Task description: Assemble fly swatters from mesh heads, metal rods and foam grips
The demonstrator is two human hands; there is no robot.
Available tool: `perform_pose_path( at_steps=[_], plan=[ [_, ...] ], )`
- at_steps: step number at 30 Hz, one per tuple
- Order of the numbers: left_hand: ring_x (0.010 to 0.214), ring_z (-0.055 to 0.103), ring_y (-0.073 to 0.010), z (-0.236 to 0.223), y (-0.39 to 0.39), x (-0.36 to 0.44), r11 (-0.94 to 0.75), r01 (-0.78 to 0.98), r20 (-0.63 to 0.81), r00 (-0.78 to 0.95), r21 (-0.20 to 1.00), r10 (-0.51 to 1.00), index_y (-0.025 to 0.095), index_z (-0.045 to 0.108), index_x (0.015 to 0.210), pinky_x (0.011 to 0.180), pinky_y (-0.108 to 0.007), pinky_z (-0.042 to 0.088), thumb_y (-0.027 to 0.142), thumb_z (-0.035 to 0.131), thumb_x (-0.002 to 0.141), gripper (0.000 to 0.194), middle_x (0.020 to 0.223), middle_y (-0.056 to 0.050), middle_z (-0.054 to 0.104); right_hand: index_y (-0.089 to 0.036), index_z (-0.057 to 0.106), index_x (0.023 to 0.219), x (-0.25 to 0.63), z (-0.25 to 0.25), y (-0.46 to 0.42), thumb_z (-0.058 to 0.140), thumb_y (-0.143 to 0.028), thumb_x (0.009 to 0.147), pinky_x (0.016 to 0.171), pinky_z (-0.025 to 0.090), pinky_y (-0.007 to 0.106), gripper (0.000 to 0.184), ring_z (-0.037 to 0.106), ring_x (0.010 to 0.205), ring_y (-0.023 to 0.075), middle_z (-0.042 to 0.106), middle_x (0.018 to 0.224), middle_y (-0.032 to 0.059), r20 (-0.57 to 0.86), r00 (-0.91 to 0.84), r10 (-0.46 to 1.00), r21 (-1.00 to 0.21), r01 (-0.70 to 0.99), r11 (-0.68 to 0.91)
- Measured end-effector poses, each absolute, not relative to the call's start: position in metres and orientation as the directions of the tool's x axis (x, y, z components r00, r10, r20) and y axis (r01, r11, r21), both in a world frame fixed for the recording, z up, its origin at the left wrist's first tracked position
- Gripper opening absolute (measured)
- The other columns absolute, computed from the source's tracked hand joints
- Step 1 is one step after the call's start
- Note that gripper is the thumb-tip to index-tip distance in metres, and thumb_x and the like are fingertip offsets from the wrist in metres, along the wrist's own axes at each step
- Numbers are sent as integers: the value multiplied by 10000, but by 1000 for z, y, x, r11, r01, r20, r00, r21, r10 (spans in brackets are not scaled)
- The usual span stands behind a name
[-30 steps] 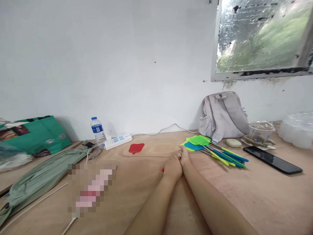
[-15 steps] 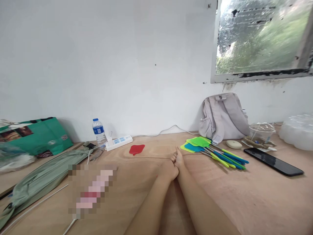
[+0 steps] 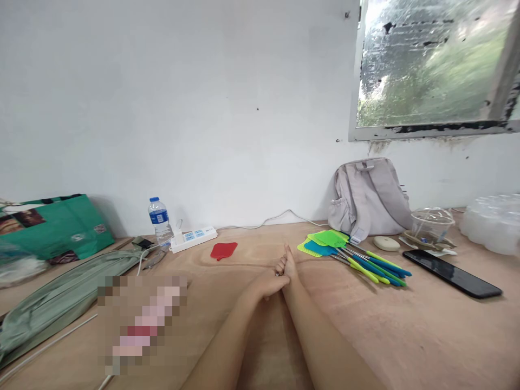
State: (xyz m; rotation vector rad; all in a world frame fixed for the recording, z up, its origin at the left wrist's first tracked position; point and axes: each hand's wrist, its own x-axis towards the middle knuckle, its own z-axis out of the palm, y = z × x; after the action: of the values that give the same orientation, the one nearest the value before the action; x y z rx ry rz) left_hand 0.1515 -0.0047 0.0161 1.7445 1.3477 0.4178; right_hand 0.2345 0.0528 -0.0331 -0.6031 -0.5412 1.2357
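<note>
My left hand and my right hand are pressed together above the middle of the wooden table, both closed. A digit of the right hand points up and away, while other fingers are curled. A small metallic glint shows between the hands, but what they hold is mostly hidden. Left of them lies a red fly swatter head with a short stub; no handle shows on it. To the right is a pile of fly swatters with lime, blue and green heads, metal rods and coloured grips.
A power strip and a water bottle stand back left, near a green bag and grey-green cloth. Backpack, plastic cup and phone are on the right. A blurred patch covers something front left.
The view has shifted slightly, so most table items appear a little further left and lower. My hands stay together; my left wrist has swung left, and a red speck beside it is no longer visible.
</note>
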Motion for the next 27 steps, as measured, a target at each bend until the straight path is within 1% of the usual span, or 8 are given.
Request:
perform_pose_path(
  at_steps=[3, 5, 7, 10, 14, 18, 22, 27],
  plan=[
    [404, 333, -77, 11, 0, 145, 112, 524, -370, 420, 845, 829, 197, 365, 560, 376, -181, 261, 169, 506, 600, 149, 482, 64, 343, -223, 125, 517, 230, -30, 52, 599, -521, 649, 227, 31, 189, 575, 55, 250, 13, 106, 304, -150, -1, 242, 970, -661, -729, 181],
    [351, 187, -39, 7, 0, 140, 224, 451, -449, 488, 864, 748, 196, 268, 528, 349, -150, 174, 162, 471, 622, 226, 442, 92, 227, -223, 160, 520, 231, -28, 52, 615, -481, 653, 228, 28, 185, 541, 57, 255, 14, 117, 315, -153, -16, 228, 973, -643, -748, 165],
    [347, 111, -25, 5, -1, 134, 329, 384, -501, 561, 863, 659, 197, 208, 517, 343, -137, 128, 172, 439, 636, 261, 437, 103, 170, -220, 173, 523, 237, -27, 53, 612, -455, 668, 228, 29, 179, 519, 48, 261, 14, 118, 321, -154, -22, 212, 977, -621, -769, 153],
    [349, 89, -20, 2, -6, 123, 448, 312, -533, 642, 838, 550, 198, 192, 509, 336, -129, 110, 176, 446, 609, 274, 433, 106, 153, -210, 132, 519, 253, -26, 54, 580, -427, 707, 231, 34, 166, 532, 26, 270, 12, 100, 318, -150, -29, 188, 982, -576, -806, 137],
    [354, 69, -11, -2, -7, 114, 569, 216, -522, 722, 794, 455, 191, 207, 519, 330, -116, 94, 156, 488, 572, 287, 437, 112, 150, -199, 78, 517, 271, -27, 54, 545, -387, 739, 234, 61, 157, 550, 32, 273, 13, 93, 314, -136, -18, 137, 990, -509, -854, 108],
    [349, 84, -5, -5, -3, 111, 653, 167, -514, 767, 739, 385, 185, 220, 524, 334, -109, 118, 157, 508, 617, 304, 451, 111, 149, -200, 64, 514, 276, -28, 52, 519, -384, 748, 236, 85, 161, 543, 38, 278, 20, 94, 324, -125, 14, 105, 994, -451, -887, 100],
    [329, 105, -7, -5, 1, 110, 754, 118, -498, 814, 646, 300, 173, 292, 555, 330, -109, 119, 125, 503, 677, 249, 459, 113, 139, -201, 58, 505, 279, -30, 52, 485, -411, 752, 237, 95, 169, 536, 34, 283, 29, 79, 332, -117, 51, 99, 994, -412, -905, 111],
    [324, 147, 5, -5, 2, 110, 796, 89, -482, 834, 598, 269, 158, 337, 587, 333, -98, 117, 109, 527, 664, 211, 464, 117, 155, -207, 75, 481, 284, -33, 52, 426, -475, 751, 241, 128, 178, 517, 58, 282, 40, 81, 337, -107, 93, 90, 992, -393, -912, 120]
  ],
)
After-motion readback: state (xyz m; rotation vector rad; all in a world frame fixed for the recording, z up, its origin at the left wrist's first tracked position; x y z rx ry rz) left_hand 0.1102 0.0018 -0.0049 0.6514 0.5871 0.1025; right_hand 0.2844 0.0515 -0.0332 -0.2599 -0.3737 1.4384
